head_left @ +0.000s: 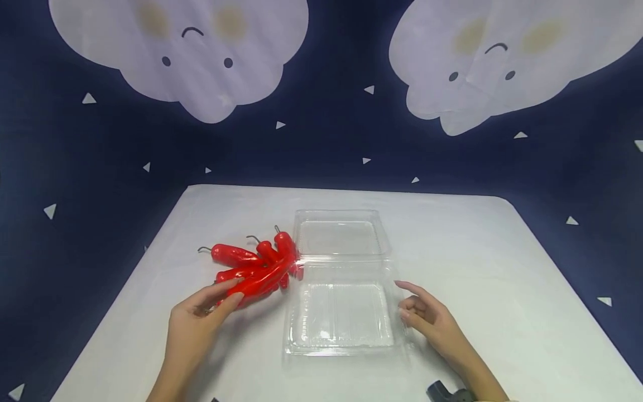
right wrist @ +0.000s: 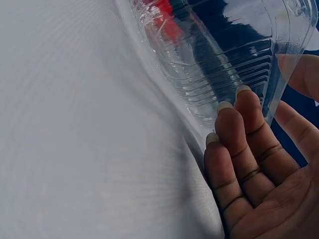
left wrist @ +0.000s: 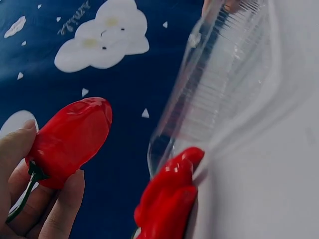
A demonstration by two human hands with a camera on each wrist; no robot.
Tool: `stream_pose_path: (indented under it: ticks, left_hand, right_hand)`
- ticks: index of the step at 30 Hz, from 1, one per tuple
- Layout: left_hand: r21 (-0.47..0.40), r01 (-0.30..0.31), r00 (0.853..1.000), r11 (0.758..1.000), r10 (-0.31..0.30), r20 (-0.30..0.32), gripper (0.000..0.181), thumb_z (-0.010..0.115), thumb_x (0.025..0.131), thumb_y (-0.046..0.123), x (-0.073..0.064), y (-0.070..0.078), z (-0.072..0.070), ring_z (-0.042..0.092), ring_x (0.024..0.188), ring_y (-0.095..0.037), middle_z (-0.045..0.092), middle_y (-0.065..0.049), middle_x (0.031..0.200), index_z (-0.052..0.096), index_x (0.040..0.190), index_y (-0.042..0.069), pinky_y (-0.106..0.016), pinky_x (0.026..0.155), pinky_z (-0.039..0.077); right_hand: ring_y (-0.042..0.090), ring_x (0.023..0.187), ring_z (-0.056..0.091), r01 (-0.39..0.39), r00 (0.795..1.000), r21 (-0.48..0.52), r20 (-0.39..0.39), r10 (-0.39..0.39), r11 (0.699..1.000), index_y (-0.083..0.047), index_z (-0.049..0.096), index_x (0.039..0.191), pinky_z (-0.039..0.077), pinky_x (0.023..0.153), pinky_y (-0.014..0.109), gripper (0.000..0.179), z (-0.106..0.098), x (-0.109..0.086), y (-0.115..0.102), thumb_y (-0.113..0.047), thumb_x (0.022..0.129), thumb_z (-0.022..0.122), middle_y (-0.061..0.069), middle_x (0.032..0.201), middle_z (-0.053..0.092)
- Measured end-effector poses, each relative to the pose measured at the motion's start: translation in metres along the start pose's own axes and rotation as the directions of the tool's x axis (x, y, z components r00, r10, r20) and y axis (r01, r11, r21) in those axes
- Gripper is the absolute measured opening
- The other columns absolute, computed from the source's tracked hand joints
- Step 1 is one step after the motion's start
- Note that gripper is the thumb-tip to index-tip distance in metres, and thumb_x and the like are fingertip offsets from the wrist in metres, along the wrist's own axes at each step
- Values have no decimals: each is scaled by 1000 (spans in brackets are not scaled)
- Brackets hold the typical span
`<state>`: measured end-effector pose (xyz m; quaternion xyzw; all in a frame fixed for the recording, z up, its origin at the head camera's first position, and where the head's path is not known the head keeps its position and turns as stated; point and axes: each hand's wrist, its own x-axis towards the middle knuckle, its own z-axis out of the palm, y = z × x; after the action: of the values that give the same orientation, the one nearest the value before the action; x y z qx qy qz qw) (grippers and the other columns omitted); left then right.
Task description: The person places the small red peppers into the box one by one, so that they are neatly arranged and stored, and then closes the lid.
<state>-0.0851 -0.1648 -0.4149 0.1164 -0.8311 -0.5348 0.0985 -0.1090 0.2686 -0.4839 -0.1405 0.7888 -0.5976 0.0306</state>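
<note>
My left hand [head_left: 198, 324] pinches a red chili pepper [left wrist: 75, 139] between thumb and fingers, near its green stem. The pepper is raised over several other red chili peppers [head_left: 233, 255], which lie heaped just left of a clear plastic clamshell box [head_left: 346, 352]. The box lies open on the table, its lid [head_left: 339, 213] folded back away from me. At the right side of the box is my right hand [head_left: 437, 324], holding nothing. In the right wrist view its fingertips [right wrist: 230, 122] lie against the ribbed clear wall, fingers loosely bent.
A white tabletop [head_left: 467, 245] lies under everything. Behind it hangs a dark blue cloth [head_left: 321, 145] with white clouds and small triangles. A dark device [head_left: 447, 392] sits at my right wrist.
</note>
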Motion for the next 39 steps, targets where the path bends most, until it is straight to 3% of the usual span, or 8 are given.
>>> stream_pose_path:
  ticks: [4,10,14,22,31,35,39]
  left_hand:
    - [-39,-26,998,999,28,59,46,82,87,43,4,8,7,64,109,-17,73,1,120,74,126,22,-20,79,57]
    - [-120,-93,983,988,111,145,46,85,83,42,13,12,21,62,111,-18,70,3,120,74,124,23,-26,81,59]
    - [-166,-142,961,976,176,213,42,86,83,39,21,13,30,59,114,-20,70,5,121,76,121,26,-27,80,60]
    - [-192,-144,914,971,205,350,39,88,80,37,32,25,53,63,108,-26,70,8,121,77,117,31,-31,78,61]
    - [-194,-149,883,970,219,416,36,89,80,36,37,28,74,67,104,-25,71,10,118,77,114,33,-29,78,61]
    - [-208,-183,855,961,260,449,36,90,80,32,39,27,82,68,106,-21,73,10,116,78,114,29,-29,82,60]
    - [-218,-254,823,942,329,464,36,89,80,30,41,28,90,67,110,-15,74,11,114,78,114,27,-34,89,59]
  right_hand:
    - [22,80,67,-9,1000,9,-2,10,1000,-8,46,151,58,69,28,54,1,1,-1,-6,100,64,19,99,66]
    - [20,80,67,-21,1000,-4,-3,20,1000,-7,45,151,57,71,27,54,1,0,-1,-7,100,64,18,99,67]
    - [20,79,66,-18,1000,-20,-15,17,1000,-9,46,151,57,70,26,54,2,0,-1,-8,100,64,17,99,67]
    - [23,80,67,-13,1000,-19,-17,13,1000,-8,45,151,58,70,27,54,2,-1,-1,-8,100,64,18,99,67]
    - [22,78,66,10,1000,-12,-7,-10,1000,-7,46,150,58,67,29,54,3,0,-4,-6,100,64,19,98,67]
    - [21,79,66,20,1000,-1,3,-20,1000,-7,46,151,58,67,28,54,4,0,-6,-5,100,64,21,99,66]
    - [18,80,65,6,1000,0,-2,-6,1000,-9,47,150,57,69,28,54,4,0,-7,-6,99,66,21,100,65]
